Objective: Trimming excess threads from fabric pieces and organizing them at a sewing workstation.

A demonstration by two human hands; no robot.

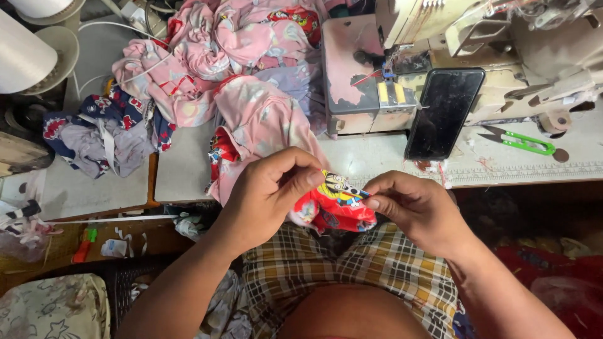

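My left hand (270, 191) and my right hand (411, 207) both pinch a small red printed piece of fabric (333, 204) above my lap. Each hand grips it between thumb and fingers, left at its left edge, right at its right edge. The fabric connects to a pink printed garment (264, 129) that drapes over the front edge of the white sewing table (182, 169). My checked shorts (377, 270) show below the hands.
A sewing machine (440, 56) stands at the back right, a black phone (445, 113) leaning on it. Green thread snips (521, 141) lie to its right. A heap of pink garments (220, 50) and dark blue printed pieces (107, 125) cover the left. White thread cones (25, 56) are far left.
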